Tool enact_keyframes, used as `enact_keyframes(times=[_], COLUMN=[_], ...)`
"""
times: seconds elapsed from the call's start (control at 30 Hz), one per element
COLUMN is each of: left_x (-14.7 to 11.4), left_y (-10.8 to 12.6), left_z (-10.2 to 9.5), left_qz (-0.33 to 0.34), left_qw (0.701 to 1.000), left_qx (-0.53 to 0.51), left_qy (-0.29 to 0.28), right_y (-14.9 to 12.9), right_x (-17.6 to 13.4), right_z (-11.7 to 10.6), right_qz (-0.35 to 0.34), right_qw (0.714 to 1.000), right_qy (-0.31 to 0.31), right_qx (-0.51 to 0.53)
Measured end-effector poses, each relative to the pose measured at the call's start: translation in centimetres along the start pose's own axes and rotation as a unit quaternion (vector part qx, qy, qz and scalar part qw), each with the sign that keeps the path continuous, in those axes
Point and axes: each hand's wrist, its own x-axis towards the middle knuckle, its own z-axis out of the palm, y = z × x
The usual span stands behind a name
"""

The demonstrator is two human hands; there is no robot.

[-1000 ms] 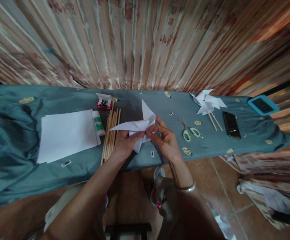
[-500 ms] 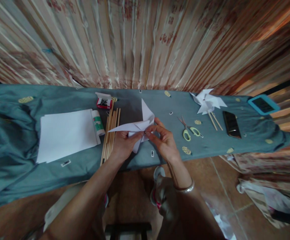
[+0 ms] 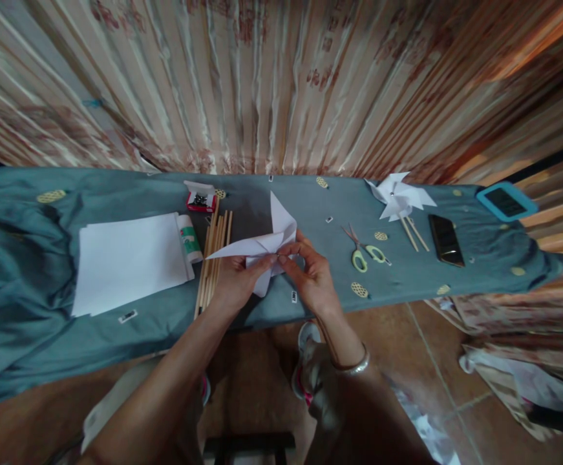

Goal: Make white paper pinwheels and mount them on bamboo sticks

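A white paper pinwheel [image 3: 284,223] is held in front of me, its pointed blades spreading up, left and down. My left hand [image 3: 236,279] grips its left side, thumb on top near the centre. Pinched at the middle of the folds, my right hand [image 3: 311,271] has thumb and forefinger meeting by the left thumb. Something tiny may sit between the fingertips, too small to make out. Just left of my left hand lies a bundle of thin wooden sticks [image 3: 216,252]. Behind it an open red box [image 3: 201,199] contains small dark pieces.
White paper sheets [image 3: 128,261] and a glue stick [image 3: 190,239] lie to the left. On the right are scissors [image 3: 361,248], finished-looking pinwheels [image 3: 397,196] on sticks, a phone [image 3: 446,240] and a blue-framed device [image 3: 507,201]. The cloth-covered table [image 3: 305,200] backs onto a curtain [image 3: 242,90].
The whole view has shifted slightly, with things on the right sitting a little further left. Both hands keep their grip on the paper pinwheel, with hardly any other movement.
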Motion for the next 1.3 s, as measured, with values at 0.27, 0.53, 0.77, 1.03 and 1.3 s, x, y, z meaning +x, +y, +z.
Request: enact_keyframes(times=[0.27,0.53,0.77,1.03,1.3], left_x=[-0.2,-0.5,-0.6,-0.8,-1.0], left_y=[0.4,0.3,0.2,-0.1,0.3], left_z=[-0.2,-0.4,-0.5,-0.8,-0.9], left_qz=[0.011,0.005,-0.011,-0.009,0.021], left_qw=[1.000,1.000,0.999,0.999,0.993], left_qx=[0.029,0.018,0.012,0.034,0.110], left_qy=[0.004,-0.010,-0.030,-0.042,-0.026], right_y=[-0.3,0.5,-0.1,-0.5,-0.1], right_x=[-0.3,-0.3,-0.5,-0.6,-0.9], right_z=[0.3,0.3,-0.5,-0.8,-0.1], right_qz=[0.013,0.002,0.029,0.002,0.005], right_qw=[0.999,0.994,0.985,0.989,0.996], right_qy=[0.020,0.072,-0.022,-0.022,0.028], right_qx=[0.044,0.084,0.168,0.149,0.088])
